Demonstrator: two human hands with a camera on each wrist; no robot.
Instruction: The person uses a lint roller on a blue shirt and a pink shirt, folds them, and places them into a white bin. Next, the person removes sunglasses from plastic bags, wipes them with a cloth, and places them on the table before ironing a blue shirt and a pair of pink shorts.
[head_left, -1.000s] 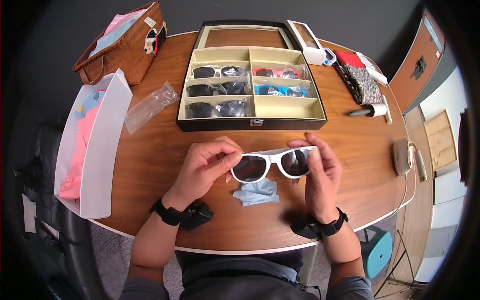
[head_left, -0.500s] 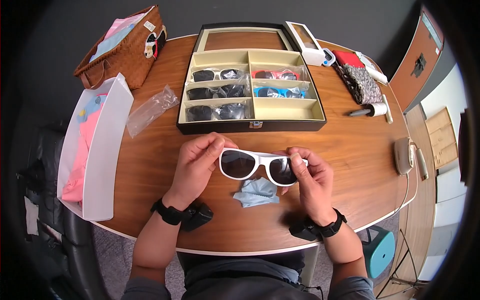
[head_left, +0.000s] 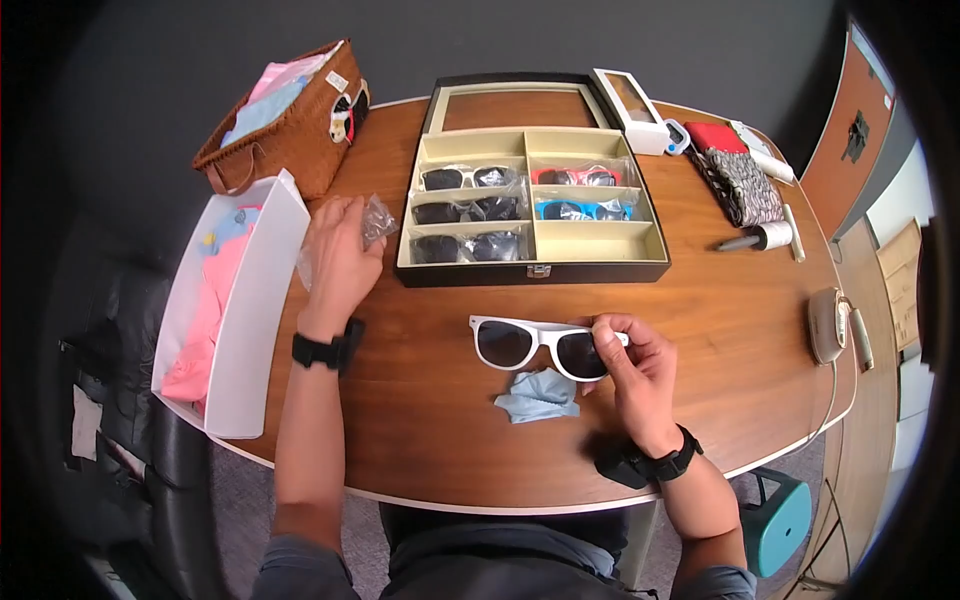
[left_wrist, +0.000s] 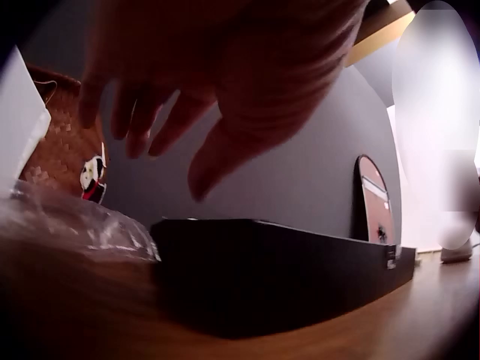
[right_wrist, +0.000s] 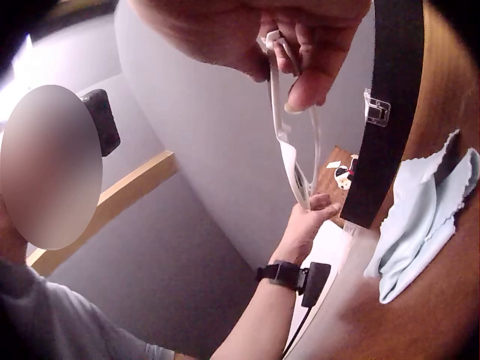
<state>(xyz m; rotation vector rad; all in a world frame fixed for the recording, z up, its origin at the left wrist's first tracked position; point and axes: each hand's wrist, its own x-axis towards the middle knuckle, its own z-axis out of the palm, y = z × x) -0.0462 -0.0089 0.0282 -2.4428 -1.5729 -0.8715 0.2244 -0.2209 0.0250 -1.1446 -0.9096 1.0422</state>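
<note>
My right hand [head_left: 645,385] pinches white-framed sunglasses [head_left: 505,343] at one end, thumb on the front near a dark lens. They hang above the table, and the right wrist view shows them edge-on. A crumpled pale blue cloth [head_left: 540,397] lies below them on the wood. Over on the left, my left hand [head_left: 345,255] hovers above a clear plastic bag [head_left: 378,222], partly hiding it from the head camera. In the left wrist view its fingers [left_wrist: 176,124] are loosely spread, with a gap between them and the bag.
A black display case [head_left: 600,242] with cream compartments holds several bagged sunglasses, its lid raised. A white bin [head_left: 255,340] with pink cloth and a woven basket [head_left: 310,160] stand left. To the right are a patterned pouch [head_left: 745,190], a lint roller [head_left: 770,236] and a beige corded device [head_left: 827,325].
The left hand has let go of the sunglasses and moved left and away to the plastic bag. The right hand keeps holding the sunglasses. The head view has shifted.
</note>
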